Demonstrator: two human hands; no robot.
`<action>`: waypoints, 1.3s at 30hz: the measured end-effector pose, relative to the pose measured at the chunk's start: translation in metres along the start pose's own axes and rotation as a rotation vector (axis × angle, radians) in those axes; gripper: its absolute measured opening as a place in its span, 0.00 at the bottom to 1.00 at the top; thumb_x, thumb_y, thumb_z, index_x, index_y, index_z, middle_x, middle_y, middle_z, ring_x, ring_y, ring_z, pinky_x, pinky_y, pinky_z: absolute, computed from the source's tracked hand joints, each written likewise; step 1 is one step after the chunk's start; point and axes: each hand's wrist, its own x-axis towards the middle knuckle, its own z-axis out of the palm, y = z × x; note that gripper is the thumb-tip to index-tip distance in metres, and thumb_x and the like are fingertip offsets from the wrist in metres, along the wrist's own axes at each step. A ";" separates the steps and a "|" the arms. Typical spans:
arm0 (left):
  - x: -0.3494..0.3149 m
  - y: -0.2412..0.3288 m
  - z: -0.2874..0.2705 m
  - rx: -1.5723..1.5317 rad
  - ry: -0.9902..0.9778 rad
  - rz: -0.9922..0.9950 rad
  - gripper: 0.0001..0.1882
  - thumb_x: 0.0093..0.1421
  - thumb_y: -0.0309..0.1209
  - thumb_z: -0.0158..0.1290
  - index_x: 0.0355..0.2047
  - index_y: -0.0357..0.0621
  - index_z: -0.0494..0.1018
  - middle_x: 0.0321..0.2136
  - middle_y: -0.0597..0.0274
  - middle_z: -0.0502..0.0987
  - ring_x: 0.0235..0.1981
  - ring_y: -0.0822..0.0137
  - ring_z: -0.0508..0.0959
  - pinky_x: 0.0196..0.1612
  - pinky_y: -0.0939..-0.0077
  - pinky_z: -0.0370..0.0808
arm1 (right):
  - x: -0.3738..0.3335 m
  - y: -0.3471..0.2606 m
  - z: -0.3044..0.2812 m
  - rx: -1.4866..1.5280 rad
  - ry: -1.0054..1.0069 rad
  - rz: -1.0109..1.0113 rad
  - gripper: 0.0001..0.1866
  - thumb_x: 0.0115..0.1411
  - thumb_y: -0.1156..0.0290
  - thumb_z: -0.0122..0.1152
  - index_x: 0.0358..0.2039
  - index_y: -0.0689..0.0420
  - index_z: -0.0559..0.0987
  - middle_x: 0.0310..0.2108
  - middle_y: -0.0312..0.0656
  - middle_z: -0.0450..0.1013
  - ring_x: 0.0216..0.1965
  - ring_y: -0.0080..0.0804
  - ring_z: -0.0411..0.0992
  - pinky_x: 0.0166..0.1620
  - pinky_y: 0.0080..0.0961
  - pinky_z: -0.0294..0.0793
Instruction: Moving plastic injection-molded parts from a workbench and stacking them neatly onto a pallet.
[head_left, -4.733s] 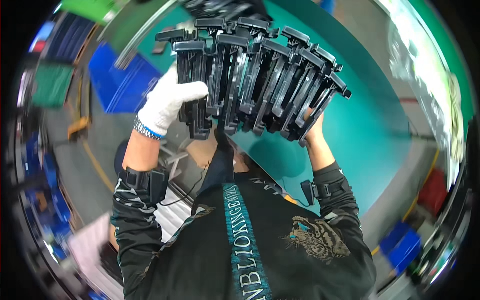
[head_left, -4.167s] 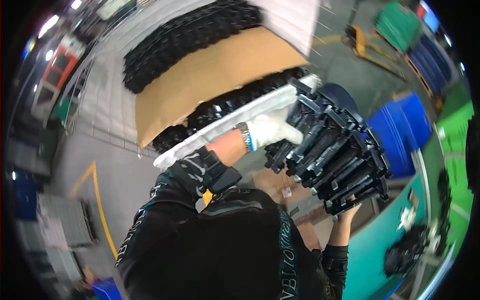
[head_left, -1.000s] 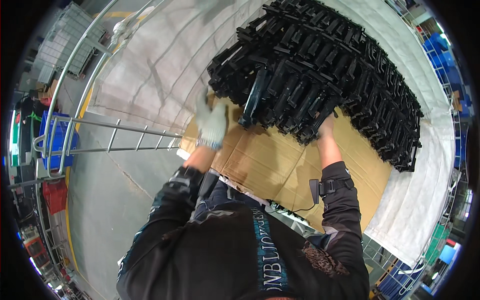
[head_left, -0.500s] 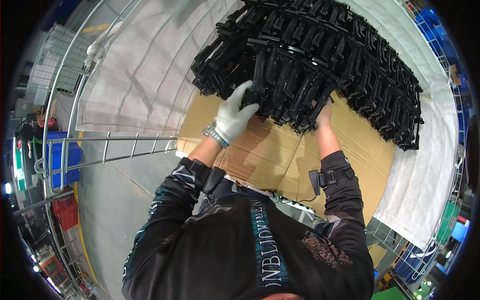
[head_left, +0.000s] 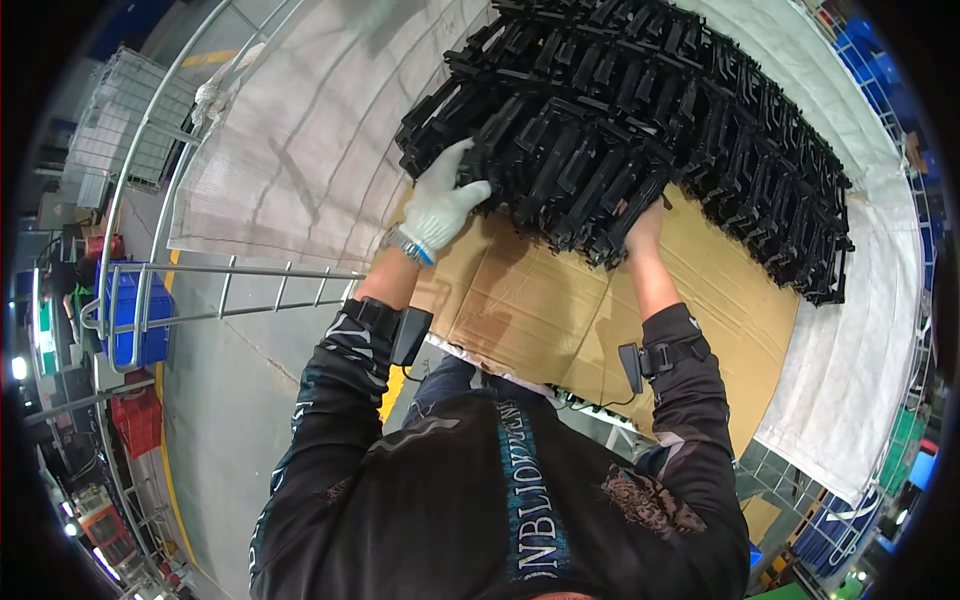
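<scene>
A white liner sheet [head_left: 300, 150] covers the wire cart, with a brown cardboard sheet [head_left: 560, 310] on top. On the cardboard lie rows of black plastic parts [head_left: 700, 120], and at their near edge sits a bundle of black parts [head_left: 570, 180]. The gloved left hand [head_left: 445, 205] presses its spread fingers against the bundle's left end. The bare right hand [head_left: 645, 225] grips the right end, fingers hidden beneath.
</scene>
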 end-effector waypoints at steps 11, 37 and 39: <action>-0.053 -0.025 0.000 0.082 0.303 -0.262 0.28 0.59 0.35 0.60 0.58 0.42 0.69 0.30 0.59 0.79 0.32 0.68 0.78 0.37 0.70 0.75 | 0.067 0.084 0.035 -0.132 -0.026 -0.056 0.24 0.56 0.69 0.64 0.51 0.66 0.72 0.47 0.55 0.77 0.49 0.50 0.75 0.53 0.38 0.73; -0.039 -0.024 0.012 0.108 -0.001 -0.457 0.21 0.64 0.45 0.51 0.45 0.39 0.78 0.39 0.45 0.82 0.45 0.51 0.81 0.50 0.63 0.75 | -0.053 -0.029 -0.035 0.464 -0.042 0.162 0.41 0.68 0.48 0.56 0.72 0.59 0.57 0.70 0.45 0.59 0.69 0.38 0.57 0.67 0.31 0.57; -0.044 -0.011 0.004 0.129 0.020 -0.445 0.22 0.64 0.46 0.51 0.45 0.40 0.78 0.38 0.44 0.81 0.44 0.50 0.81 0.50 0.63 0.75 | -0.057 -0.027 -0.034 0.471 -0.030 0.164 0.40 0.68 0.48 0.56 0.71 0.60 0.58 0.70 0.45 0.59 0.69 0.38 0.57 0.67 0.32 0.57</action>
